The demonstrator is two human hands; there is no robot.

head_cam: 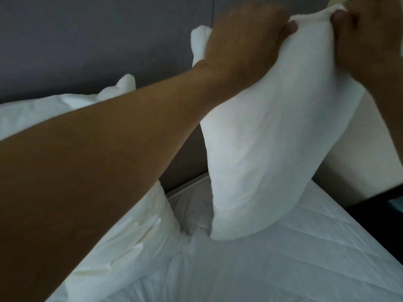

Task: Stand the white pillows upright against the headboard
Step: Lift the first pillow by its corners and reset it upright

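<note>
A white pillow stands on end near the right side of the bed, its lower edge resting on the quilted mattress. My left hand grips its top edge from the left, and my right hand pinches the same top edge from the right. The pillow leans slightly, close to the grey headboard. A second white pillow lies to the left against the headboard, largely hidden behind my left forearm.
A dark bedside surface sits at the right edge of the mattress. A pale wall shows behind the pillow on the right. Crumpled white bedding lies below my left forearm.
</note>
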